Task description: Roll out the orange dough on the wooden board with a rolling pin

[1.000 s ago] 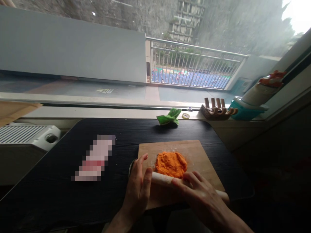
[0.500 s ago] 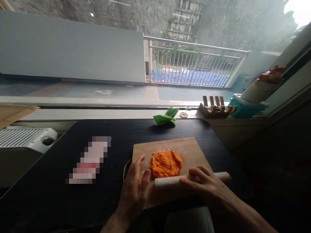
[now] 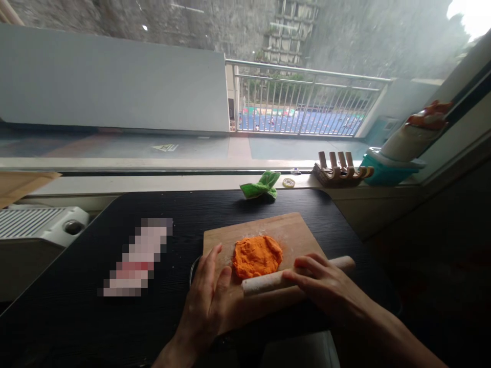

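Observation:
A flattened, rough-edged round of orange dough (image 3: 258, 256) lies on a floured wooden board (image 3: 303, 232). My left hand (image 3: 205, 294) rests along the board's left edge, thumb and fingers apart, holding nothing. Close to the dough's near side lies a pale wooden rolling pin (image 3: 264, 282), slanting so that its right end is farther from me. My right hand (image 3: 322, 278) is closed over the pin's right half, fingertips curled on top, hiding part of it. Part of a thin metal loop (image 3: 191, 268) shows beside the board, mostly behind my left hand.
On the black table (image 3: 184, 204) lie a blurred-out pinkish packet-like item (image 3: 136, 255) and, at the far edge, a crumpled green cloth (image 3: 263, 186). The windowsill holds a tape roll (image 3: 289, 182), a brown rack (image 3: 337, 171) and a teal container (image 3: 393, 166). A radiator (image 3: 42, 222) stands left.
The board has turned slightly counterclockwise and shifted left, with the dough on it. The rolling pin's right end has swung away from me, my right hand still on it.

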The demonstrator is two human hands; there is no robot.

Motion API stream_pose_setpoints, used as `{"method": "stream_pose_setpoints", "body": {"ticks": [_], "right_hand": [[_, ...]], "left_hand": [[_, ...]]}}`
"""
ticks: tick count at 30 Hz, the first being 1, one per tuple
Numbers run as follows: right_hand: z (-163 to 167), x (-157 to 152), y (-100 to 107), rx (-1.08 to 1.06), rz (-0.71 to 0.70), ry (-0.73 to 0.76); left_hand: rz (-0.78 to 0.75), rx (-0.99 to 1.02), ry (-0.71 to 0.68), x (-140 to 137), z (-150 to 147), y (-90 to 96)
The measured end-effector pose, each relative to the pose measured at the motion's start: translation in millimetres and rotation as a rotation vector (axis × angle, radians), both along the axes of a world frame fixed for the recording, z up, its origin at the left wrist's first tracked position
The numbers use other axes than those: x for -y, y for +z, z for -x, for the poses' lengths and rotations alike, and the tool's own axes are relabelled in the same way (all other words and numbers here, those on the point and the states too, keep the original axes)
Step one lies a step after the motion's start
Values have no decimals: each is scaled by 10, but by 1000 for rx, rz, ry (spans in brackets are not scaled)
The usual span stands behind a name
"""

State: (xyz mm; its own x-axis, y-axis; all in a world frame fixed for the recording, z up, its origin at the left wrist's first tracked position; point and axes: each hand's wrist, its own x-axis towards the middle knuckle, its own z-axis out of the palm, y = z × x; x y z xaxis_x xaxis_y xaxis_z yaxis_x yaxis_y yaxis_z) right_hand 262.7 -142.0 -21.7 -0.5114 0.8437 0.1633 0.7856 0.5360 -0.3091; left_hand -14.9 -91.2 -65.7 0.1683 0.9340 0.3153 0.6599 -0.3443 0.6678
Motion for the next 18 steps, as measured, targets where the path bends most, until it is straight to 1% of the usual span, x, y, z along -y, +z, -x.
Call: {"method": "stream_pose_setpoints", "body": {"ticks": [3,5,7,9,11,15,18], "right_hand": [[-102,22,31,-75,-70,-235],[-85,9,-20,-88,-93,-385],[32,-26,-119,-66,-89,-481],[205,-62,-221,-21,-77,-533],[353,-85,-275,30,-62,-553],[422,-92,-234,88,16,-559],[429,-90,-202,108,14,-609]], "left_hand": [[-90,-101,-1,-124,4,-45],[-169,-212,-15,-192,-10,-112],[-241,-305,-27,-226,-26,-182],[-291,-351,-42,-231,-34,-225],[-312,-364,-61,-222,-33,-231],[-296,-369,-78,-209,-28,-190],[-277,-374,-76,-202,-27,-175]]}}
